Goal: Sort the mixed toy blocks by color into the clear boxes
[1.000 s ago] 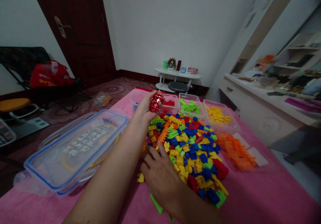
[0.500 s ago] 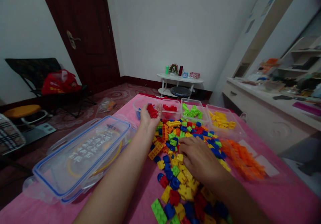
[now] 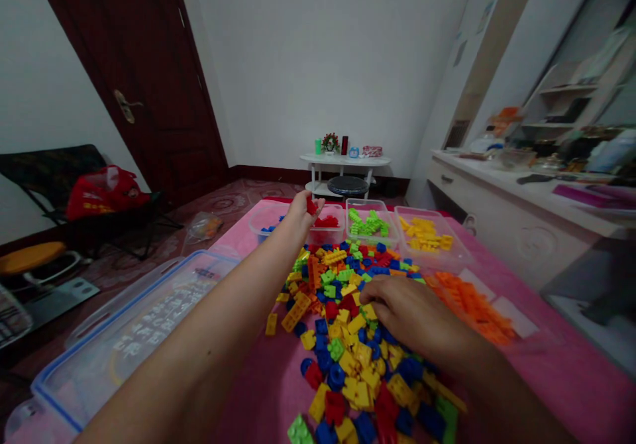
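Note:
My left hand [image 3: 299,212] is at the far side of the table, above a clear box [image 3: 325,236] of red toy bricks. It is closed around several red toy bricks [image 3: 311,205], which show between the thumb and fingers. My right hand [image 3: 397,298] rests palm down in the large mixed pile of toy bricks [image 3: 352,358]. Its fingers are curled down among the pieces, and the fingertips are hidden. Yellow, blue, red and green pieces lie right around it.
Along the table's far side stand clear boxes with blue bricks [image 3: 268,228], green bricks [image 3: 368,222] and yellow bricks [image 3: 426,233]. Orange bricks [image 3: 470,308] lie at the right. A clear blue-rimmed lid [image 3: 163,318] lies at the left on the pink cloth [image 3: 271,381].
My left hand has moved to the red-brick box and turned, still holding red bricks. My right hand's fingers are more curled in the pile, and the bricks near it have shifted. The view has moved.

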Action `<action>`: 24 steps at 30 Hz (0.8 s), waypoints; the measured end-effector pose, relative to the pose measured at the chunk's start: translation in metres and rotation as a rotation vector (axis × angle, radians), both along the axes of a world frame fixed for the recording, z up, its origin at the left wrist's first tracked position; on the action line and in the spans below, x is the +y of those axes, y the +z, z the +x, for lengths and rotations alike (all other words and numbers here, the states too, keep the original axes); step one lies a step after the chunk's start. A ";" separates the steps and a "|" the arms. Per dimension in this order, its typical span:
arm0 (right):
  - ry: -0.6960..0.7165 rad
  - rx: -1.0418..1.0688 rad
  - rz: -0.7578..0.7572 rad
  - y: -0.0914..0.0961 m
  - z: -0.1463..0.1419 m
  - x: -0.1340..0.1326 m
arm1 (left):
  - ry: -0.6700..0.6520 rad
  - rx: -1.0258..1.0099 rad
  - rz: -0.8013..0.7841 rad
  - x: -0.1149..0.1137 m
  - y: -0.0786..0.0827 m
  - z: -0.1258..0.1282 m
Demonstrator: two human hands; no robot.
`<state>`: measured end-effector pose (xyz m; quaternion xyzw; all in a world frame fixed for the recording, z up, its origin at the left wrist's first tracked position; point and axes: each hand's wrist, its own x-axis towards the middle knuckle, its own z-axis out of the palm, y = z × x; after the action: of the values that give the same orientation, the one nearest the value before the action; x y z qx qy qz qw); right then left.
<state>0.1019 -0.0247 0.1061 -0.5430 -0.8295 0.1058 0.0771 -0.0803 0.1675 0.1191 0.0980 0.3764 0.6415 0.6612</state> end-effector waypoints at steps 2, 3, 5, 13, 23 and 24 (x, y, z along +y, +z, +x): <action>-0.015 -0.008 0.006 0.004 0.004 -0.001 | -0.007 0.123 0.001 0.015 0.001 0.001; -0.021 -0.010 0.011 0.005 0.006 -0.001 | -0.014 0.187 0.005 0.021 0.001 0.001; -0.027 -0.004 0.028 0.007 0.010 0.000 | -0.034 0.297 0.028 0.026 0.000 0.000; -0.080 0.095 0.092 0.010 0.030 0.008 | -0.162 0.664 0.175 -0.002 0.004 -0.008; -0.067 0.116 0.133 0.009 0.035 0.011 | -0.399 1.049 -0.003 -0.024 -0.014 -0.060; -0.060 0.124 0.133 0.009 0.034 0.010 | -0.395 1.036 0.002 -0.028 -0.019 -0.064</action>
<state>0.1362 -0.0149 0.1155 -0.5538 -0.8116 0.0816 0.1672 -0.1440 0.1392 0.1000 0.4701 0.6263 0.3737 0.4972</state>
